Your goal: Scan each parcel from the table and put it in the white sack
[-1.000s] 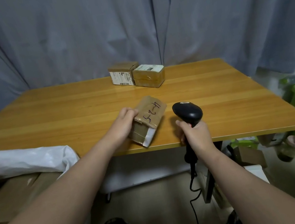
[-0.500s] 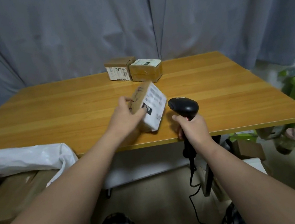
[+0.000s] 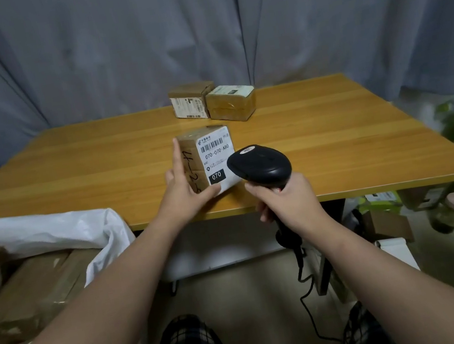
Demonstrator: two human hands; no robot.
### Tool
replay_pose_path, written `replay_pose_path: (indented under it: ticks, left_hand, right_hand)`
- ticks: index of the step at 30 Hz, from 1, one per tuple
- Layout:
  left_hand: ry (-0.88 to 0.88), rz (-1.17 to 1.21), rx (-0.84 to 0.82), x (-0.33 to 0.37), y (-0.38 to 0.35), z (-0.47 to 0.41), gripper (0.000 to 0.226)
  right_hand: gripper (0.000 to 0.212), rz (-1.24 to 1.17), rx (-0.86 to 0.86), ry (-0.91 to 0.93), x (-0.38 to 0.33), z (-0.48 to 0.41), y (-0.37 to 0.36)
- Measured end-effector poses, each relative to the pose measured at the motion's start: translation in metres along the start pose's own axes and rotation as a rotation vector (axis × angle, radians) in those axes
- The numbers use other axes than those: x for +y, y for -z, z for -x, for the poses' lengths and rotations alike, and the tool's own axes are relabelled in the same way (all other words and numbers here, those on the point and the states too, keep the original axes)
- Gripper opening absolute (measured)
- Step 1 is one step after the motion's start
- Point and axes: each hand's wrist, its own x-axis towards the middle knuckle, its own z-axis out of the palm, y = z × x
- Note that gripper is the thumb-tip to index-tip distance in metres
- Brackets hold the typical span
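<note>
- Head view: the left hand [image 3: 185,191] grips the parcel [image 3: 208,160] near the table's [image 3: 352,149] 6 o'clock edge. The thumb lies across the lower front and the index finger runs straight up the left face.
- The parcel now stands upright with its white label [image 3: 216,155] facing the camera. A second ago it lay tilted with the handwritten brown face up, and half a second ago it was mid-turn.
- I cannot tell whether its base touches the table.
- The right hand [image 3: 285,201] has its fingers curled round the handle of the black scanner [image 3: 261,167]. It is held higher and closer in than before.
- The scanner's head is at the parcel's 4 o'clock and covers the label's lower right corner from this angle. Earlier there was a clear gap between them.
- Its cable [image 3: 309,302] hangs down below the table edge.
- Two more parcels [image 3: 187,103] [image 3: 231,102] stand touching side by side at the table's 12 o'clock, as they did before.
- The white sack [image 3: 48,230] lies at the held parcel's 8 o'clock, off the table's left corner, over brown boxes [image 3: 21,287].
</note>
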Motion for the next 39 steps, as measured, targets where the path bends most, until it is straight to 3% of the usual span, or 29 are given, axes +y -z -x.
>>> replay_pose_path:
  ticks: [26,36,39]
  left_hand:
    - [0.079,0.050,0.019,0.005,0.000,-0.002,0.125]
    - [-0.003,0.279,-0.014,0.000,0.013,0.000,0.124]
    - [-0.047,0.242,0.039,0.002,0.040,0.009,0.119]
  right_hand:
    - [0.007,-0.079,-0.032,0.031,-0.005,0.023,-0.007]
    - [0.014,-0.111,-0.029,0.075,-0.021,0.013,-0.023]
    - [0.007,-0.104,-0.100,0.108,-0.034,0.004,-0.043]
